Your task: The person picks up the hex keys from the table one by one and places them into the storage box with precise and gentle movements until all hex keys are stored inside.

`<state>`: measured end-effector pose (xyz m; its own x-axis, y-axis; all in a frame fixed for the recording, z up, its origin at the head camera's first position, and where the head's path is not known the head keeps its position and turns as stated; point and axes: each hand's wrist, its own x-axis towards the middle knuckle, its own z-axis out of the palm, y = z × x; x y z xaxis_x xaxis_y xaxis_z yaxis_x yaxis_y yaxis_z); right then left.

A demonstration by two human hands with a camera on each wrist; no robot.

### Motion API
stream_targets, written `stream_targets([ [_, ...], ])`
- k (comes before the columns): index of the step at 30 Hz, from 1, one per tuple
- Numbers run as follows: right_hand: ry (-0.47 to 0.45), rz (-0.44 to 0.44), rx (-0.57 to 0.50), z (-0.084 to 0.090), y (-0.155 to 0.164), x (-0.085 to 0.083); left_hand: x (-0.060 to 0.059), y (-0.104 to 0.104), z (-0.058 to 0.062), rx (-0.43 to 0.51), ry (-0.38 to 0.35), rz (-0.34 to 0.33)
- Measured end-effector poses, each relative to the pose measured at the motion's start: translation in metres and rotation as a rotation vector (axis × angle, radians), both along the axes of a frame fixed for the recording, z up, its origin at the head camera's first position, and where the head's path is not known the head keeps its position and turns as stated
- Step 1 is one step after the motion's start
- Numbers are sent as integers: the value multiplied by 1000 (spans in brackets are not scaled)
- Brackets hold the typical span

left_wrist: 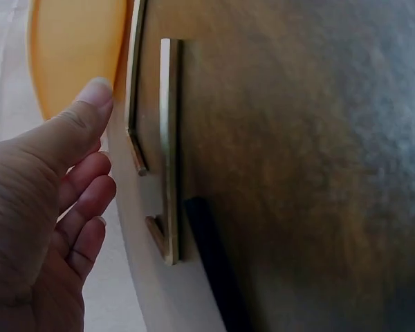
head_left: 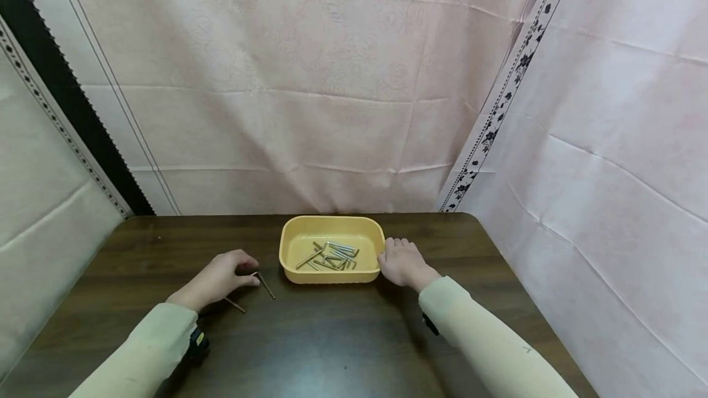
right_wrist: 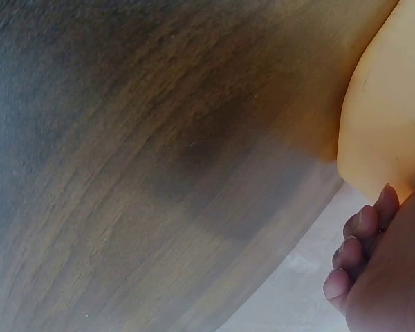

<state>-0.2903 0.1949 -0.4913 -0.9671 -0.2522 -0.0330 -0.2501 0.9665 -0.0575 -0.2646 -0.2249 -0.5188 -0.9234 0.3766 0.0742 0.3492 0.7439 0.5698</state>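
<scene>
On the table, two L-shaped hex keys lie by my left hand point(head_left: 224, 275). One hex key point(head_left: 266, 286) has its bent end at the fingertips; the other hex key point(head_left: 235, 305) is partly under the hand. In the left wrist view, thumb and loosely bent fingers stand beside the nearer hex key point(left_wrist: 169, 152), with nothing between them. A yellow plastic tray point(head_left: 332, 277) holds several metal hex keys point(head_left: 337, 255) in a loose pile. My right hand point(head_left: 405, 263) grips the tray's right end at the rim; its thumb is hidden in the right wrist view.
The dark wood-grain table point(head_left: 332, 336) has rounded far corners. Pale cloth point(head_left: 332, 109) hangs behind it and along both sides. The tray stands near the table's far edge, between my hands.
</scene>
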Motion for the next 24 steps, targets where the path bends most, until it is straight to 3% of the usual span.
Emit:
stream_targets([
  [11,9,7,9,-1,-2,1,-1,4,-10,-47,53,-56],
  [24,-1,-5,31,1,-1,0,0,8,-8,-55,51,-59],
])
